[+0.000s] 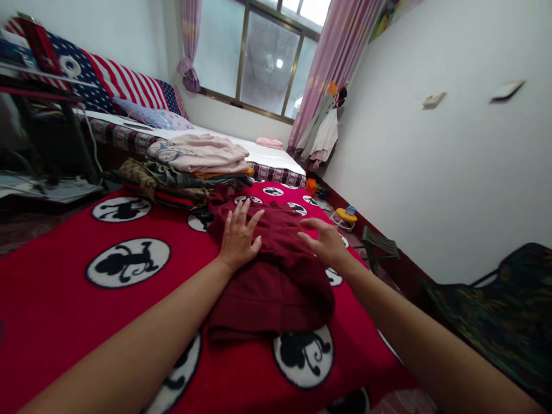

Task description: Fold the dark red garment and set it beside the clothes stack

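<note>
A dark maroon garment (271, 287), its exact kind unclear, lies wrinkled on the red blanket (56, 276) printed with black figures in white ovals. My left hand (240, 236) rests on the garment's left side with its fingers spread. Over the garment's right edge is my right hand (325, 244), thumb and fingers apart and nothing between them; whether it touches the cloth I cannot tell. Behind the left hand, a stack of clothes (172, 184) sits on the blanket, a pale pink garment (198, 152) on top.
Beyond the blanket stands a bed (233, 138) with a white sheet and pillows. At left is a desk (47, 86) with cables. Along the right wall are a yellow stool (345, 215), a green folding stool (382, 244) and a dark patterned chair (495, 305). Clothes (323, 135) hang beside the curtain.
</note>
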A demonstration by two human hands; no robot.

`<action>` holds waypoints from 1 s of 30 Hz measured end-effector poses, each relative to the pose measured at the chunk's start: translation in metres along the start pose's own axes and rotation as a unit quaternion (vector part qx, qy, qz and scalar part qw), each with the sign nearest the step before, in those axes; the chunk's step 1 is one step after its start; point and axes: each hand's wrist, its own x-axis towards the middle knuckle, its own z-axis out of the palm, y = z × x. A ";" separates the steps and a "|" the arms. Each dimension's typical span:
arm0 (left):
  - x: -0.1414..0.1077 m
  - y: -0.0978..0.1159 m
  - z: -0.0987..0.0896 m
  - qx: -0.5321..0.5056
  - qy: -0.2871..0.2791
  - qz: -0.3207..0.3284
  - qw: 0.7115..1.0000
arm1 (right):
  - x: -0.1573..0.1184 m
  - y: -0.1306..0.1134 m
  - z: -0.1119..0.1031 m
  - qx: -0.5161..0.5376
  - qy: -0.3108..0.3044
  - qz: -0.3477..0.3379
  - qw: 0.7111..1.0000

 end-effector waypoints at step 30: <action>0.000 0.006 0.004 -0.159 -0.098 0.252 0.950 | -0.138 -0.010 -0.053 0.057 -0.208 0.044 0.975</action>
